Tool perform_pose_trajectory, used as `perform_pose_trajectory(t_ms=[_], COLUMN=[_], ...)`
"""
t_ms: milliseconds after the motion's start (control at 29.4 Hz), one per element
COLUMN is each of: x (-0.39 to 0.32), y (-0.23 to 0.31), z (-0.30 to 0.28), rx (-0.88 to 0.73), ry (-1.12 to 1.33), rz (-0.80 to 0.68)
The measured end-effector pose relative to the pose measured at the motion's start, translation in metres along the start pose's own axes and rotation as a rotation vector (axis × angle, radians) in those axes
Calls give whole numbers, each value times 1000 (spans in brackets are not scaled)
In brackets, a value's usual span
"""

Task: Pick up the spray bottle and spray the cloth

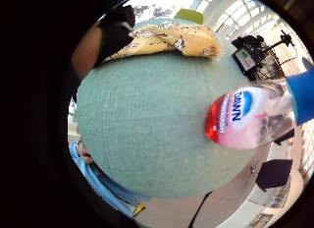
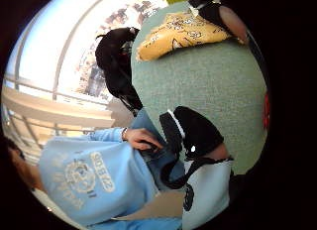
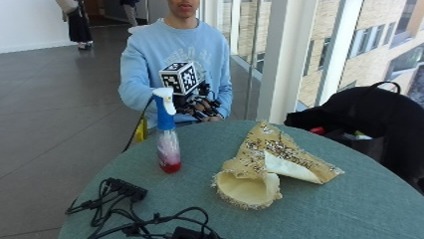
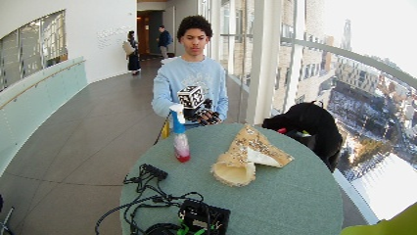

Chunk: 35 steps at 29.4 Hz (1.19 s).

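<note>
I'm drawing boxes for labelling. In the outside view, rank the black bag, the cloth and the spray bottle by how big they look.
1. black bag, though partly cut off at the edge
2. cloth, looking nearly as large, so those two are close
3. spray bottle, clearly smallest

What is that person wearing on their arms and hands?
Light blue sweatshirt sleeves cover both arms down to the wrists. The right hand wears a black glove with black straps. The other hand is bare.
</note>
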State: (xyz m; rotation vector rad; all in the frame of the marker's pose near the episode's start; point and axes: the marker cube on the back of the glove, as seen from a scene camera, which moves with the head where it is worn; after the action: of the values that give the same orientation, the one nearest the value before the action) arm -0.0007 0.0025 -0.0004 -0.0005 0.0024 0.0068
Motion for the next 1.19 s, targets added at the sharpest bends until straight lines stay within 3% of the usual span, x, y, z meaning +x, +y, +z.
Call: perform_pose_trajectory(t_ms=[1190], x=[-2], y=[17], z=[-19], rx=[61], ry=[-7], rz=[-9])
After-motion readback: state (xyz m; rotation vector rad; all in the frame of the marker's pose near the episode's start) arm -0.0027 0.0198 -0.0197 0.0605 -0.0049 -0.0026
